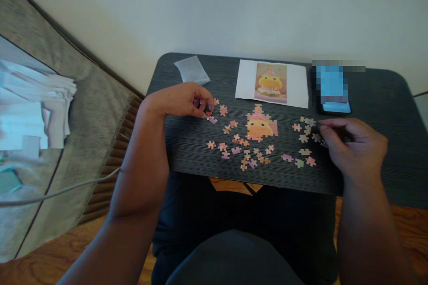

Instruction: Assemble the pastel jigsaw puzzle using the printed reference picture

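Left hand: the left hand (182, 99) is resting on the dark lap table (368, 178), its fingertips (204, 106) curling down and pinching among the loose pieces at the left edge of the spread; a small piece (211, 119) is lying just below those fingertips, and whether it is actually being gripped cannot be told.

Right hand: the right hand (354, 142) is lying at the right side of the spread, thumb and forefinger closing on a piece (321, 141) at the edge of the right-hand cluster (306, 136).

Assembled section: the joined yellow-and-pink section (259, 127) is sitting between the two hands, to the right of the left fingertips and to the left of the right fingertips.

Nearer hand: the left fingertips are lying somewhat closer to the assembled section than the right ones, though both are standing apart from it.

Scattered pieces: the loose pieces (245, 153) are fanning out below the assembled section, toward the person's body from both grips.

Reference picture: the printed sheet (296, 84) is lying beyond the assembled section, farther from the body than either grip.

Other items: a clear bag (192, 70) is lying beyond the left hand; a phone (334, 107) is lying beyond the right hand.
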{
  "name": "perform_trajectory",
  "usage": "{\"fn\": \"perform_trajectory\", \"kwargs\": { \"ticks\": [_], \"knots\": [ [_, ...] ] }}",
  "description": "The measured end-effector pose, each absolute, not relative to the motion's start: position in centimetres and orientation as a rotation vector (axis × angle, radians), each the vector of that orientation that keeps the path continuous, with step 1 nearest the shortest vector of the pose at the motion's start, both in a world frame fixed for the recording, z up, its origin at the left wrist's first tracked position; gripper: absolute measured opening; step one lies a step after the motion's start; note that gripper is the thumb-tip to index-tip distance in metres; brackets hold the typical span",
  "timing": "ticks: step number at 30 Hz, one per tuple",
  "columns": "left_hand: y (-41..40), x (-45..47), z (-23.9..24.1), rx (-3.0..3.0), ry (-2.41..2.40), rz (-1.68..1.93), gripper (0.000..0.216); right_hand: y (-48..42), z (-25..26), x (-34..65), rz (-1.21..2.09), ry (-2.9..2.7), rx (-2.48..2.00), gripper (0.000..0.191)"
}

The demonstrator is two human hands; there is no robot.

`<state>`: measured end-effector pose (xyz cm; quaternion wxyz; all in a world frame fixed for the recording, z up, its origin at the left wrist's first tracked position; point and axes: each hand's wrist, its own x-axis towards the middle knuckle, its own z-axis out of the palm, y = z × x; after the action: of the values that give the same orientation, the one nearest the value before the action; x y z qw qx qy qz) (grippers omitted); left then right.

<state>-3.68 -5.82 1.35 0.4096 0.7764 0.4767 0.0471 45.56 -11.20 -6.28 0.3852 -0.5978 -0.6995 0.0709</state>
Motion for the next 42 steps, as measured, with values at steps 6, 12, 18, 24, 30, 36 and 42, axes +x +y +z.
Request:
{"fn": "perform_trajectory", "kwargs": {
  "ticks": [6,12,18,24,30,36,42],
  "knots": [
    [-5.75,-3.24,1.49,1.976,1.214,0.074,0.02,-11.16,-6.31,45.49,0.186,-1.773,-1.526,0.017],
    [-5.81,-3.3,1.55,1.97,1.269,0.044,0.021,-11.12,-6.46,45.64,0.21,-1.777,-1.513,0.017],
    [-5.78,-3.56,1.41,1.98,1.267,0.061,0.019,-11.25,-6.49,45.62,0.206,-1.782,-1.505,0.017],
    [-5.82,-3.65,1.52,1.991,1.268,0.069,0.022,-11.23,-6.42,45.55,0.216,-1.787,-1.523,0.018],
    [-5.79,-3.69,1.56,1.982,1.301,0.13,0.023,-11.19,-6.36,45.38,0.239,-1.774,-1.523,0.017],
    [-5.62,-3.44,1.28,1.979,1.37,0.119,0.023,-11.13,-6.15,45.42,0.247,-1.786,-1.535,0.017],
    [-5.72,-2.87,1.2,1.942,1.333,0.237,0.024,-11.19,-6.19,45.43,0.251,-1.793,-1.521,0.016]
  ]
}}
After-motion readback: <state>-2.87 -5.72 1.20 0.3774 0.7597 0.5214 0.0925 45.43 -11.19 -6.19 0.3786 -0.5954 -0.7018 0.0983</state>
